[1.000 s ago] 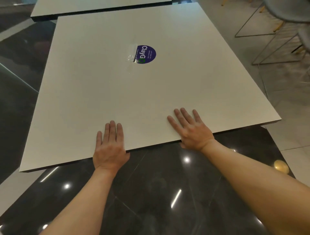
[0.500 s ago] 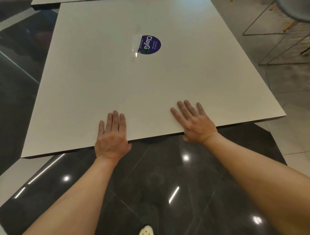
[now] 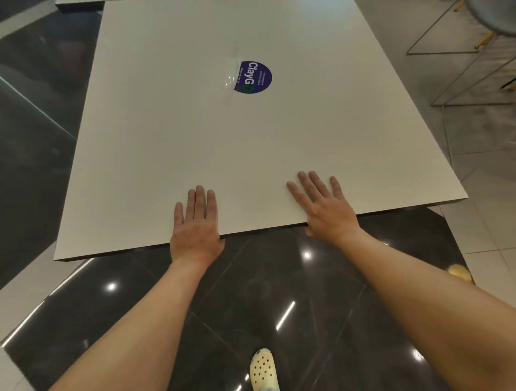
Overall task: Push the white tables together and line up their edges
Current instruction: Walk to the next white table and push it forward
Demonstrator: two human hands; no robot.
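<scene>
A large white square table (image 3: 173,145) fills the middle of the head view, with a round purple sticker (image 3: 253,77) near its centre. My left hand (image 3: 195,223) lies flat on its near edge, fingers straight and together. My right hand (image 3: 324,206) presses flat on the same edge further right, fingers spread. A corner of a second white table (image 3: 79,3) shows at the top left, just beyond the far left corner of the first. Whether the two tables touch is hidden by the frame's top edge.
Glossy dark floor tiles (image 3: 251,293) lie under my arms, lighter tiles to the right. Wire-legged chairs (image 3: 474,50) stand at the upper right, close to the table's right side. A pale clog (image 3: 264,368) on my foot shows at the bottom.
The near table has slid away from me toward the second table, which is now almost out of view at the top. My hands stayed flat on the edge; my foot stepped forward.
</scene>
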